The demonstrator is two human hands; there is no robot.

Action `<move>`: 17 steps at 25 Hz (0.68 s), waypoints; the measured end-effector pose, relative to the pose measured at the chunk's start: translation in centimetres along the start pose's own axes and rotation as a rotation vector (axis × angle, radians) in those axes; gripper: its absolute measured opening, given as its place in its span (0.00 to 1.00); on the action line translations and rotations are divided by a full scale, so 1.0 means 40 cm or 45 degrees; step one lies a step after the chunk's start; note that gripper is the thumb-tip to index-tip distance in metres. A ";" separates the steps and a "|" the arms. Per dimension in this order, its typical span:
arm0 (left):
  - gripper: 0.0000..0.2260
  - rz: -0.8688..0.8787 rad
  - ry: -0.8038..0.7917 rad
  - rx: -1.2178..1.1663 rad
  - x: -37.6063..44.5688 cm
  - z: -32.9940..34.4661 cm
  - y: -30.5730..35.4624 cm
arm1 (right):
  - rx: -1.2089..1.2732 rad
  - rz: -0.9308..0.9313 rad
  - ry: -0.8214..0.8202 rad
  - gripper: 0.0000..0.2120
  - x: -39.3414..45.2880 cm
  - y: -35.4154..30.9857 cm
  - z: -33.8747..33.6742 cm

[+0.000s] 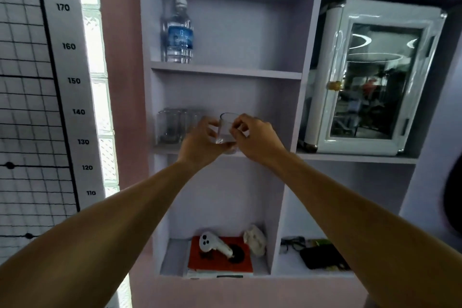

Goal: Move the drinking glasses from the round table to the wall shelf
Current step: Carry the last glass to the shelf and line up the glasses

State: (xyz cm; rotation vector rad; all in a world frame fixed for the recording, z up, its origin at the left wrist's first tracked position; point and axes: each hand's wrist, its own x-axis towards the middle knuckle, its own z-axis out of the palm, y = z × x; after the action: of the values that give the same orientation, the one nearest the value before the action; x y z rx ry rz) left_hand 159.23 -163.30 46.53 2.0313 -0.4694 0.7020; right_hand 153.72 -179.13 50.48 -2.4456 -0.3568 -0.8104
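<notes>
Short clear drinking glass [227, 130] hovering at middle compartment edge of pale wall shelf [225, 72], pinched at sides by left hand [200, 141] and right hand [255, 139] fingertips. Likely light, rigid, slippery, breakable; gripping lower wall safest. Row of clear tumblers [175, 125] standing just left.

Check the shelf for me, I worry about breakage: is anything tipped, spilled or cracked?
Nothing stands out. The glass is upright between both hands, the other glasses and the water bottle stand upright.

Glass [226, 130] — between both hands, at shelf [225, 73]
</notes>
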 end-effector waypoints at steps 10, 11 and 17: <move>0.34 -0.008 -0.011 0.247 0.100 0.068 -0.045 | 0.135 0.008 0.004 0.03 0.116 0.112 0.074; 0.34 -0.026 -0.015 0.263 0.103 0.069 -0.049 | 0.144 0.009 0.006 0.03 0.121 0.117 0.080; 0.34 -0.078 -0.040 0.346 0.113 0.073 -0.066 | 0.167 0.031 -0.015 0.06 0.143 0.130 0.117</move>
State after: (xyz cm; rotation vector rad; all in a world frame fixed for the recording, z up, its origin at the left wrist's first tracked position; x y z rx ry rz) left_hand 165.07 -164.66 46.49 2.3036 -0.3424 0.7296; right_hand 162.50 -180.31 48.74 -2.3293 -0.3721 -0.7389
